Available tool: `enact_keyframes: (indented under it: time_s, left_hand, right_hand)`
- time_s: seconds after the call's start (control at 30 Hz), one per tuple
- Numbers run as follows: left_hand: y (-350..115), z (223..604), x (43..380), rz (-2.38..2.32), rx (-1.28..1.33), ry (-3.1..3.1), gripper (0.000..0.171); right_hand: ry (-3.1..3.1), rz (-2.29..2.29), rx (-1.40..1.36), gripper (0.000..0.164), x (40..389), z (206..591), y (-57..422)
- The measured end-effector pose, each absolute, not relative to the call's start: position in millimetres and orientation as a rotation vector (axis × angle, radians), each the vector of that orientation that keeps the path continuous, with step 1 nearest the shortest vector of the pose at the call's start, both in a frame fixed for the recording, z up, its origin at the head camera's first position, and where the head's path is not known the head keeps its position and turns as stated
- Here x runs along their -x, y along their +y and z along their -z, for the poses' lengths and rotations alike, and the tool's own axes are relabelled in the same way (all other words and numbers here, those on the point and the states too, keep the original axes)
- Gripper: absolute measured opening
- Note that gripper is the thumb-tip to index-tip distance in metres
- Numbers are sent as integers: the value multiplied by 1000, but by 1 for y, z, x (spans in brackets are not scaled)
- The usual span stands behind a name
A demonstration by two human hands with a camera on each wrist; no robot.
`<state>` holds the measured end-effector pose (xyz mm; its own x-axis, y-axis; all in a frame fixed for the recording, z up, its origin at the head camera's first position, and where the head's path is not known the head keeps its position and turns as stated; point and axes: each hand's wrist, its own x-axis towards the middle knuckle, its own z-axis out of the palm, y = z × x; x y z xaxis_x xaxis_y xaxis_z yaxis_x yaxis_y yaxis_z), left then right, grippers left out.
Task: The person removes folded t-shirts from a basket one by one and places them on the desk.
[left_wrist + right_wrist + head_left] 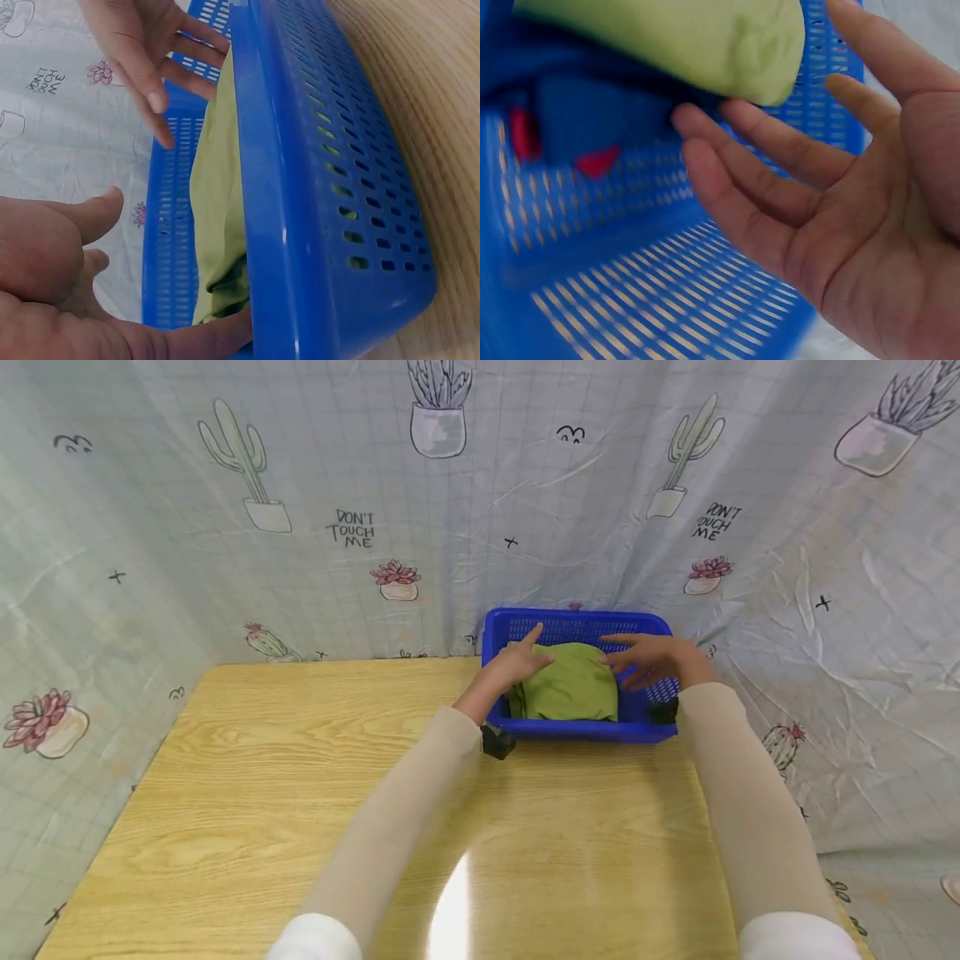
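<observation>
A blue plastic basket (585,732) with slotted walls holds a folded green cloth (572,687). At the cloth's left side is my left hand (512,665), fingers spread; in the left wrist view one extended finger reaches behind the basket's rim beside the cloth. My right hand (651,657) hovers over the basket's right part with fingers apart and slightly bent. In the right wrist view its fingertips come close to the green cloth's edge; whether they touch it I cannot tell. Dark blue fabric (600,112) with red patches lies beneath the green cloth.
The basket stands at the back of a wooden table (300,793), against a hanging curtain (315,568) printed with cacti and words. The curtain also runs along the left and right sides. A bright reflection shows on the tabletop near the front.
</observation>
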<state>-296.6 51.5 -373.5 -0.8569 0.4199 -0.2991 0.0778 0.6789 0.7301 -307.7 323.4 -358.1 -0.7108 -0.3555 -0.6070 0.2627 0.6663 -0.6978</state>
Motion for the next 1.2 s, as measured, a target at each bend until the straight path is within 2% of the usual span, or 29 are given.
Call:
enact_keyframes:
  time_s: [0.2, 0.5, 0.77, 1.03, 1.2]
  left_hand:
    - [51, 373, 295, -1311, -262, 2242, 74]
    - [61, 366, 291, -858, -227, 2452, 79]
    - [69, 370, 287, -873, -217, 2562, 74]
    - [64, 375, 293, -982, -206, 2523, 72]
    - [66, 378, 300, -1020, -151, 2416, 78]
  right_hand:
    - [2074, 1172, -18, 73, 310, 373, 317]
    - [2089, 1179, 53, 66, 310, 379, 312]
    - [2095, 1197, 118, 65, 314, 386, 313]
    - [2262, 1226, 188, 48, 310, 382, 304]
    - [2033, 1362, 147, 53, 312, 388, 300]
